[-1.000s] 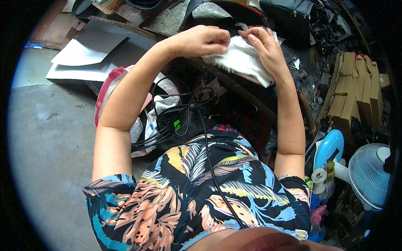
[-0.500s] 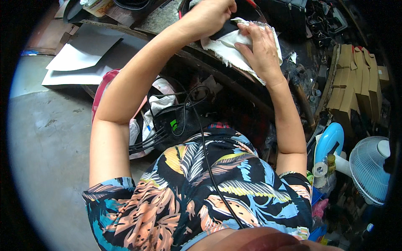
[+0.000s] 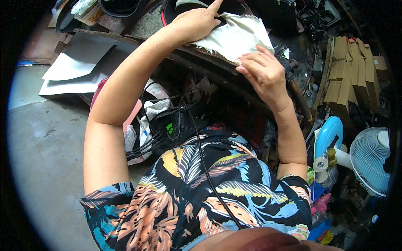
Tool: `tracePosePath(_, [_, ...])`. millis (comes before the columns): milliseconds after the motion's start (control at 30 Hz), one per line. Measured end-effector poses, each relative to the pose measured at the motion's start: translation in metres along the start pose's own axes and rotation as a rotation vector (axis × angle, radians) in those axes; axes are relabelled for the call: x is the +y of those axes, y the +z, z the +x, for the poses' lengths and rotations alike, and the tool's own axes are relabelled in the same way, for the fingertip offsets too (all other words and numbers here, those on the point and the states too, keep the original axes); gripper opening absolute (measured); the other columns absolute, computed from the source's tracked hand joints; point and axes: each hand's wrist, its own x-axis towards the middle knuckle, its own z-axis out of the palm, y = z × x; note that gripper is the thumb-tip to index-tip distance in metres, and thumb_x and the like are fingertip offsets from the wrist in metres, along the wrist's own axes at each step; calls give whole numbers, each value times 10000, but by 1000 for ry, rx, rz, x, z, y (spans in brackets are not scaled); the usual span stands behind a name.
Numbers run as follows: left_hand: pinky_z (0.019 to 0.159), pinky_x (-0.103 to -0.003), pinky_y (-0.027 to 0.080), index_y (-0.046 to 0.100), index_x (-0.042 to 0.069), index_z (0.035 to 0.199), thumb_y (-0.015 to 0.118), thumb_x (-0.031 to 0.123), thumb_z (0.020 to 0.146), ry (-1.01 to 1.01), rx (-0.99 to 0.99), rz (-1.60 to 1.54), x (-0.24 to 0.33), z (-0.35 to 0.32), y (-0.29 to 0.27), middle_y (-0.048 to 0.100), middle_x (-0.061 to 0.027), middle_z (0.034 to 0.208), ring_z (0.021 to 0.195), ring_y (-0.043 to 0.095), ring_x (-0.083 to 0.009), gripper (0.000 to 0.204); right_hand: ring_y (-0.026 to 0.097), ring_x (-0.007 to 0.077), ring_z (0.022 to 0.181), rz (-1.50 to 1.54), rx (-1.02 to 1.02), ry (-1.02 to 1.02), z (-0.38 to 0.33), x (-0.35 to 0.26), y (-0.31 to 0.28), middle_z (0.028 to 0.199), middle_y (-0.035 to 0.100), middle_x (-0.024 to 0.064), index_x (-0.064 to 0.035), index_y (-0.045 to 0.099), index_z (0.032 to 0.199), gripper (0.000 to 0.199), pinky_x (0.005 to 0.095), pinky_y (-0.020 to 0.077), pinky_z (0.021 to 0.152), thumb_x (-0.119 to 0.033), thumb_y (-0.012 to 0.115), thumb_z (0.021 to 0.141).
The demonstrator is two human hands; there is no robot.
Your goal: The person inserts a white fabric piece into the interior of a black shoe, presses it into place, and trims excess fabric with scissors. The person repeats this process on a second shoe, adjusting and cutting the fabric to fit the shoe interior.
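Observation:
A white cloth [image 3: 234, 37] with frayed edges lies over the front edge of the dark workbench. My right hand [image 3: 264, 73] is closed on the near right edge of this cloth, fingers and thumb pinched together. At the cloth's left side rests my left hand [image 3: 196, 24], its index finger stretched out toward the far side and the other fingers partly bent. Nothing shows in its grasp. Just beyond the left hand is a dark round-edged item with a red rim [image 3: 163, 13], partly hidden by hand and cloth.
White sheets [image 3: 69, 67] lie at the left. A pink-rimmed basin holding cloths and a black mesh bag [image 3: 161, 127] stands below the bench, with black cables [image 3: 184, 104] across it. Folded cardboard [image 3: 345, 79] and a blue-and-white fan [image 3: 368, 161] stand at the right.
My left hand has come down to the left, its index finger now extended. My right hand has slid off the cloth's top to its near edge and pinches it. The cloth lies flatter.

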Motion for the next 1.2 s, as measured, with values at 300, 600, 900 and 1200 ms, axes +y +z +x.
tracePosePath(300, [879,-462,550,240,58,1555,639,475,903,-30,38,217,2,10,12,685,-238,1157,1048,688,-368,871,668,319,762,205,28,-48,3,-45,10,759,635,123,-24,615,757,186,420,563,775,-116,768,807])
tracePosePath(600, [914,-421,556,225,-8,1550,811,606,692,112,125,238,2,-18,27,635,-262,1209,1108,658,-366,1207,672,272,834,82,222,83,48,-1,-12,876,699,96,-108,722,885,206,373,534,675,-308,679,908])
tracePosePath(900, [995,-446,496,239,-1,1552,843,612,619,70,96,112,-2,-19,27,574,-312,1290,1173,601,-423,1269,718,242,765,-314,-86,454,53,47,33,809,730,88,-141,746,962,285,374,569,694,-409,669,900])
tracePosePath(1200, [1049,-446,445,293,99,1560,791,652,662,156,73,115,-3,-23,32,554,-306,1318,1232,552,-425,1166,706,273,719,-206,-95,657,26,57,10,775,718,95,-139,748,890,268,385,545,686,-374,621,914])
